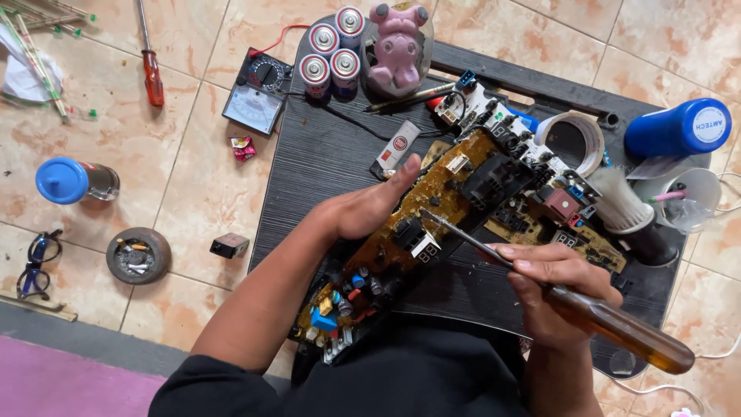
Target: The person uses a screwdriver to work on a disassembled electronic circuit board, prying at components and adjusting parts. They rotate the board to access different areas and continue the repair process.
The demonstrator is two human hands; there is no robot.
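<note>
Seen from above, a person works at a small black desk (324, 154) set on a tiled floor (193, 185). A long brown circuit board (432, 208) lies slantwise across the desk, from near the person's body up toward the far right. The left hand (370, 205) lies on the board's left edge, fingers curled against it and thumb pointing up, steadying it. The right hand (552, 289), just right of the board, is clenched around the amber handle of a screwdriver (556, 297); its thin metal shaft slants up and left, and its tip touches the board near the middle, beside a small white component.

At the desk's far edge stand four batteries (332, 50) and a pink toy figure (397, 42). A roll of tape (575, 139), a blue cylinder (679, 127) and a brush (621, 205) sit to the right. On the floor to the left lie an analogue multimeter (258, 93), a red-handled screwdriver (150, 66), a blue-capped jar (77, 180), an ashtray (139, 255) and a pair of glasses (35, 262).
</note>
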